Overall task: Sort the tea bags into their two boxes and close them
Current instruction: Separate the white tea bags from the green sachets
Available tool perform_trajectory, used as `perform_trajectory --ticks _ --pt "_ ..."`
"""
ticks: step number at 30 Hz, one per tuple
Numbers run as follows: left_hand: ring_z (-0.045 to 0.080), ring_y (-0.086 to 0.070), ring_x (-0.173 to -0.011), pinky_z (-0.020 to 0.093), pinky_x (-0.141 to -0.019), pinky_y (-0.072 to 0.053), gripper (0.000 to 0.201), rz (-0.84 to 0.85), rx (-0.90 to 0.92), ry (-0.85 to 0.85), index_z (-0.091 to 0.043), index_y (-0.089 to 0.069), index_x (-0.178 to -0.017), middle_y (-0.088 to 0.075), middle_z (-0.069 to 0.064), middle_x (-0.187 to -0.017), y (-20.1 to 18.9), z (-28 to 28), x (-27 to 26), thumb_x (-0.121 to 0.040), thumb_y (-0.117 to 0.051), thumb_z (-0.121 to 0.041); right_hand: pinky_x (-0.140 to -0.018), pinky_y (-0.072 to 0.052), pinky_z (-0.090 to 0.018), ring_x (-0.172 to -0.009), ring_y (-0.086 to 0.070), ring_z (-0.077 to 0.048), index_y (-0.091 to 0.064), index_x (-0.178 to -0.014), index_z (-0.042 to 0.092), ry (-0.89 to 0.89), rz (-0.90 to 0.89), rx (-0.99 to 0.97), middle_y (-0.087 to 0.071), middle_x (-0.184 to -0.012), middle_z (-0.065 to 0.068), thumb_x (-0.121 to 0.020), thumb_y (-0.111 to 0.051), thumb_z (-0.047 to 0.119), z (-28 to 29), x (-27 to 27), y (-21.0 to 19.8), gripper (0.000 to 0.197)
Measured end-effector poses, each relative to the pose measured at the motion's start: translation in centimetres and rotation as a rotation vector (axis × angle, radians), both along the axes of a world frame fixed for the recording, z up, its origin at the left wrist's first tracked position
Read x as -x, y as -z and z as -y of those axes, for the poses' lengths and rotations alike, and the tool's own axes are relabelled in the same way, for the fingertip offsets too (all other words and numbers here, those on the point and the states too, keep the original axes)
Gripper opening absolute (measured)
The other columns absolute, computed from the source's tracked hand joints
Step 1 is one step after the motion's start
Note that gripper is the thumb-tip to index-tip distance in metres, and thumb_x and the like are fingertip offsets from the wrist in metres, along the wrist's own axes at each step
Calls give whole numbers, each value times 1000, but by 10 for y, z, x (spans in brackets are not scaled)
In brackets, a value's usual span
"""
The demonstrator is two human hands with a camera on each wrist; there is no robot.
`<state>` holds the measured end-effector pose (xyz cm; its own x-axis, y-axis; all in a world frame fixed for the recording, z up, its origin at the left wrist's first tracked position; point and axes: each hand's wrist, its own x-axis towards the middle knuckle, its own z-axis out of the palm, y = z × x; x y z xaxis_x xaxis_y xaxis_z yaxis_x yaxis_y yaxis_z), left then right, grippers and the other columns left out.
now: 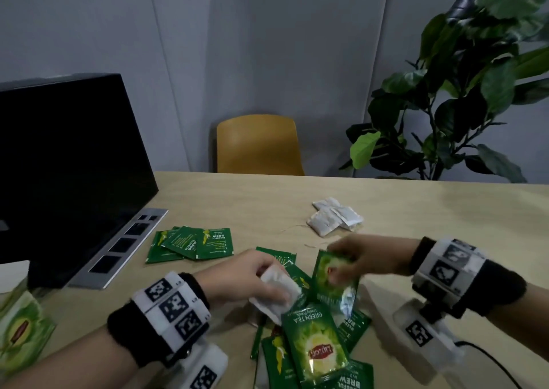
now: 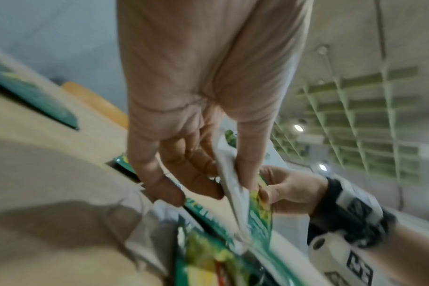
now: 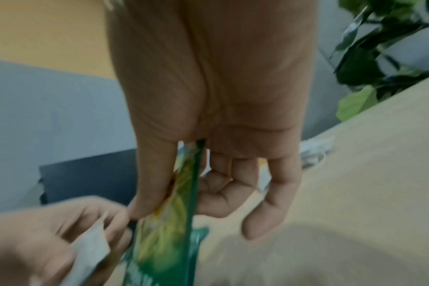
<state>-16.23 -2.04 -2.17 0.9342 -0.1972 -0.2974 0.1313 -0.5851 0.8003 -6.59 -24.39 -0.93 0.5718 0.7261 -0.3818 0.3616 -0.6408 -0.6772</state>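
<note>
- My left hand pinches a white tea bag; my right hand pinches a green tea sachet, both above the mixed pile at the desk's near edge.
- I should keep the two kinds apart, then drop each into its own box without snagging strings.

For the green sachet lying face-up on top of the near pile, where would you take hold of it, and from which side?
Pinch the green tea sachet by its far short edge, the end nearest the hands, coming from above. It lies flat on top of the pile of green sachets, so its face offers no purchase, while that edge overhangs the packets beneath. The left hand is nearest, but already holds a white tea bag.
</note>
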Motion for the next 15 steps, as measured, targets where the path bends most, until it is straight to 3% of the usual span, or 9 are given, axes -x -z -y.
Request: perform_trajectory --ticks 2,5,7,9,10,12,13,15 --pt "22 -68 -84 35 -76 -57 19 -15 115 -65 -13 -64 -95 -70 9 -94 -3 -9 0 -78 -73 -14 -78 -57 -30 -90 -67 -20 -59 -111 10 148 -35 -140 -68 -106 -9 -83 -65 18 8 -6 -15 30" --pt "20 -68 -74 31 -66 -57 16 -25 230 -178 -6 -63 -95 -70 11 -87 -6 -22 0 -80 -69 -6 -62 -58 -25 -79 -70 -14 -60 -105 13 235 -79 -363 -70 -96 -6 -75 -68 24 13 -5 -41 33" --pt "20 -66 -74 29 -63 -57 18 -28 272 -250 -2 -61 -98 -68 14 -91 -9 -30 -1 -81 -67 -3 -60 -56 -22 -76 -70 -12 -62 -102 16 45 -183 -312 -73 -91 -2 -75 -68 26 8 9 -50 29" --pt "22 -65 -80 29 -63 -57 26 -82 272 -239 -1 -59 -105 -66 17 -99 -11 -36 1 -81 -67 -3 -70 -58 -30 -84 -70 -20 -63 -97 28 -200 -163 -75 -72 -100 -2 -79 -70 24 -6 27 -38 19" --pt "24 -66 -84 30 -64 -57 29 -125 246 -206 -3 -58 -108 -67 17 -103 -11 -37 3 -80 -67 -4 -78 -58 -39 -92 -68 -29 -63 -92 32 -317 -81 61 -68 -110 -7 -79 -71 24 -15 37 -28 17" --pt "28 -66 -90 35 -71 -57 33 -199 133 -124 -4 -57 -112 -66 18 -109 -11 -38 7 -80 -68 -5 -87 -52 -49 -101 -59 -38 -63 -88 19 -491 158 210 -58 -117 -16 -76 -74 25 -29 53 -8 17" --pt "30 -66 -93 38 -75 -56 33 -215 78 -91 -5 -56 -113 -66 19 -111 -11 -38 8 -81 -67 -6 -86 -50 -46 -100 -55 -37 -60 -85 10 -542 261 222 -56 -113 -19 -76 -74 26 -33 58 -1 23" --pt "30 -67 -92 41 -80 -55 33 -209 29 -78 -6 -56 -113 -66 18 -111 -9 -35 8 -82 -67 -8 -78 -45 -30 -95 -51 -33 -56 -80 9 -549 329 202 -57 -103 -18 -76 -73 29 -33 64 2 27"
